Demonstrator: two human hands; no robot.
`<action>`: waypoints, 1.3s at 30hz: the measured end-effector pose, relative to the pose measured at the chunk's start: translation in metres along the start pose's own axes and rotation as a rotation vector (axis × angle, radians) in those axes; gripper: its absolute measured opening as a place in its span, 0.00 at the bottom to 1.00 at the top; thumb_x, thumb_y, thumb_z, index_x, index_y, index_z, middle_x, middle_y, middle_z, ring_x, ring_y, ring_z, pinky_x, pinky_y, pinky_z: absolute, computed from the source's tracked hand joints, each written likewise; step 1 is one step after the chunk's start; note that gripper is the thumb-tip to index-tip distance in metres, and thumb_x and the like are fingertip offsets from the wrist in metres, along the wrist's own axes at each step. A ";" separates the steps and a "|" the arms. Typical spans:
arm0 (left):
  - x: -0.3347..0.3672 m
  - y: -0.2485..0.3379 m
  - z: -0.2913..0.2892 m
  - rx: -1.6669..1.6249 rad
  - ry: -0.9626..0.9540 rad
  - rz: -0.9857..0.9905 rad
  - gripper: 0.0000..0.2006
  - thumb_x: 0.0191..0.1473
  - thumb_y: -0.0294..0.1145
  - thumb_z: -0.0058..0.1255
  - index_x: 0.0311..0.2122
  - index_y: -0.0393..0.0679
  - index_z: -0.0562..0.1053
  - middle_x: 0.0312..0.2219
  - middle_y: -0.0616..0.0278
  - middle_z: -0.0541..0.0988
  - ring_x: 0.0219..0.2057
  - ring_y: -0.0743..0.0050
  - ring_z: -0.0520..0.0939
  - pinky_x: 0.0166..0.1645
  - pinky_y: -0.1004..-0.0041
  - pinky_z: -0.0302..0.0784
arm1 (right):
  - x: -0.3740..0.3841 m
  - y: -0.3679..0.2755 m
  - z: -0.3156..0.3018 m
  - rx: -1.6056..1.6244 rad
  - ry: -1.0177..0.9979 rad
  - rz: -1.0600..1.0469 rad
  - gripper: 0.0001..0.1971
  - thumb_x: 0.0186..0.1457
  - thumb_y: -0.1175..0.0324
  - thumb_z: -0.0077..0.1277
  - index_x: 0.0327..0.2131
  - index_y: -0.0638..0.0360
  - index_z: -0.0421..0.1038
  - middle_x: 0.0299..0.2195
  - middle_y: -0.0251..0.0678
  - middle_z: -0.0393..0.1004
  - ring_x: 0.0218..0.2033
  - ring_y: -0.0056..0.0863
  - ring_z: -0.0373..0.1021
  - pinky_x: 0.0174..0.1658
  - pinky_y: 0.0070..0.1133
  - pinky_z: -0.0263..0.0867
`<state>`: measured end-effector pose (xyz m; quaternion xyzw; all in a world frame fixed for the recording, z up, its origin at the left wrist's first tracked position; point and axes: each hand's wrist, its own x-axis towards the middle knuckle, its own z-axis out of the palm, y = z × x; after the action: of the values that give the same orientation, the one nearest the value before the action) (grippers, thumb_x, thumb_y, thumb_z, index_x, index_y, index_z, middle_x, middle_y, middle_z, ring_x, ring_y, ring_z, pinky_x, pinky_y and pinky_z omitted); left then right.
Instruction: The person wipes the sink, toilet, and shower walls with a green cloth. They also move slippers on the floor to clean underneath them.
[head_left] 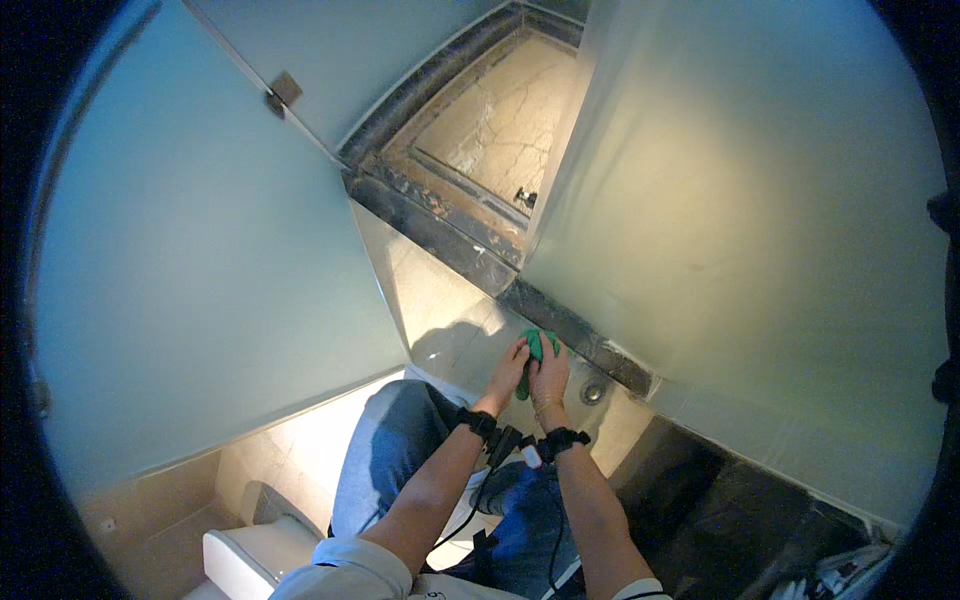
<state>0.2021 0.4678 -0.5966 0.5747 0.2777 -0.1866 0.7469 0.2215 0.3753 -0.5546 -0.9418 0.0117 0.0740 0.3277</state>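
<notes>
Between my two hands is a bunched green cloth [540,343], part of it hanging down below the fingers. My left hand [508,372] closes on its left side, and my right hand [549,372] wraps it from the right. Both hands are close together, above the tiled floor and just on the near side of the dark stone curb [575,330]. Each wrist wears a black strap, with a small device and cables between them. A round floor drain [593,392] lies just right of my right hand.
Frosted glass panels stand at left [200,270] and right [760,200]; the left one has a metal hinge [284,90]. Beyond the curb is a recessed, cracked beige shower floor [500,110]. A white toilet [255,550] sits lower left. Plastic-wrapped items [845,572] lie lower right.
</notes>
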 end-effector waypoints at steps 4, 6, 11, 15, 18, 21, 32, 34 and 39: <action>-0.094 0.094 0.022 -0.080 0.011 -0.244 0.24 0.55 0.43 0.39 0.54 0.45 0.56 0.46 0.61 0.65 0.45 0.70 0.66 0.46 0.68 0.65 | -0.041 -0.058 -0.068 0.061 -0.024 0.019 0.27 0.41 0.75 0.49 0.49 0.51 0.60 0.47 0.49 0.58 0.45 0.48 0.60 0.46 0.34 0.59; -0.132 0.119 0.016 -0.124 -0.076 -0.173 0.24 0.55 0.42 0.40 0.55 0.43 0.55 0.44 0.59 0.66 0.44 0.69 0.67 0.46 0.70 0.66 | -0.061 -0.085 -0.097 0.113 -0.029 -0.010 0.28 0.40 0.74 0.51 0.50 0.51 0.59 0.47 0.49 0.58 0.45 0.47 0.59 0.46 0.35 0.59; -0.240 0.217 0.027 -0.109 -0.099 -0.187 0.25 0.54 0.43 0.41 0.53 0.41 0.57 0.42 0.60 0.68 0.42 0.72 0.68 0.45 0.74 0.65 | -0.108 -0.154 -0.174 0.116 -0.030 0.020 0.27 0.41 0.73 0.50 0.49 0.52 0.59 0.47 0.49 0.58 0.45 0.48 0.60 0.45 0.35 0.60; -0.282 0.251 0.027 -0.046 -0.175 -0.089 0.27 0.53 0.49 0.41 0.55 0.48 0.55 0.48 0.64 0.63 0.49 0.69 0.63 0.49 0.64 0.60 | -0.127 -0.209 -0.232 0.115 0.008 -0.032 0.24 0.46 0.70 0.47 0.50 0.53 0.58 0.47 0.49 0.58 0.44 0.49 0.59 0.45 0.35 0.60; -0.297 0.296 0.032 -0.040 -0.193 -0.006 0.24 0.54 0.47 0.40 0.52 0.48 0.58 0.44 0.65 0.66 0.44 0.74 0.66 0.46 0.71 0.62 | -0.121 -0.240 -0.270 0.166 0.070 -0.055 0.23 0.49 0.68 0.45 0.51 0.53 0.58 0.45 0.49 0.59 0.44 0.49 0.60 0.45 0.36 0.60; -0.313 0.352 0.018 0.080 -0.155 0.153 0.19 0.54 0.44 0.41 0.47 0.44 0.62 0.38 0.65 0.69 0.40 0.76 0.69 0.44 0.75 0.64 | -0.109 -0.286 -0.301 0.356 0.109 -0.111 0.21 0.51 0.67 0.42 0.51 0.55 0.57 0.44 0.49 0.60 0.44 0.48 0.60 0.45 0.35 0.59; -0.414 0.480 -0.025 0.543 0.423 0.752 0.17 0.50 0.34 0.46 0.44 0.39 0.64 0.37 0.52 0.70 0.39 0.60 0.71 0.43 0.69 0.65 | -0.091 -0.421 -0.309 0.912 -0.028 -0.296 0.18 0.54 0.64 0.37 0.45 0.66 0.60 0.41 0.49 0.64 0.43 0.40 0.62 0.46 0.29 0.56; -0.434 0.488 -0.024 0.654 0.548 0.822 0.16 0.49 0.33 0.45 0.43 0.39 0.64 0.38 0.51 0.70 0.40 0.56 0.70 0.44 0.67 0.64 | -0.097 -0.440 -0.314 0.958 -0.048 -0.348 0.18 0.54 0.65 0.38 0.45 0.66 0.60 0.40 0.49 0.65 0.43 0.40 0.63 0.46 0.29 0.57; -0.446 0.481 -0.029 0.745 0.691 0.942 0.18 0.47 0.31 0.47 0.45 0.41 0.64 0.38 0.49 0.69 0.42 0.49 0.68 0.47 0.63 0.62 | -0.112 -0.461 -0.319 0.848 -0.153 -0.352 0.18 0.55 0.62 0.39 0.45 0.66 0.59 0.40 0.49 0.65 0.42 0.42 0.63 0.44 0.29 0.58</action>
<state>0.1382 0.6076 0.0417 0.8788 0.1378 0.2683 0.3698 0.1856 0.5372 -0.0076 -0.7041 -0.1432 0.0755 0.6914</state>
